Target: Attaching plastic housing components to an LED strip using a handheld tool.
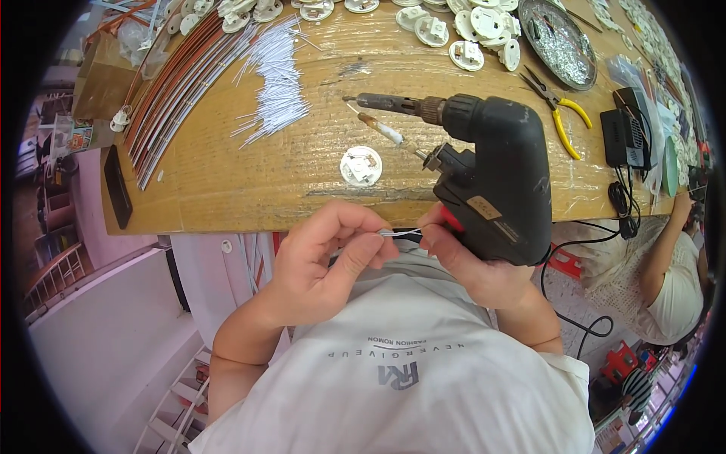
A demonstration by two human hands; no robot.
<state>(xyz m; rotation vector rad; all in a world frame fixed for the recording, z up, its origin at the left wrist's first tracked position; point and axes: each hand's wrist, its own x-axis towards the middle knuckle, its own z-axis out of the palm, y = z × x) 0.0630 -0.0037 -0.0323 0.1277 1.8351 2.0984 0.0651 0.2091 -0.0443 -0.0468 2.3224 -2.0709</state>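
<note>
At the table's near edge, my left hand [325, 257] pinches a few thin white wires [397, 233] between thumb and fingers. My right hand [480, 268] is wrapped round the handle of a black electric screwdriver [503, 174], its bit directed left over the table. The thumb and a fingertip of that same hand also meet at the right end of the wires. Just beyond my hands lies a round white plastic part [361, 166] with small fittings on it. A short stick with a brown and white wrapping [382, 129] rests below the screwdriver's tip.
Short white wires [280, 83] lie heaped beside long brown and white strips [185, 83]. Several white round parts [484, 26] cover the far side. Yellow-handled pliers [563, 121], a metal dish [560, 45] and a black adapter [628, 136] stand right. Another person's arm [665, 246] shows at far right.
</note>
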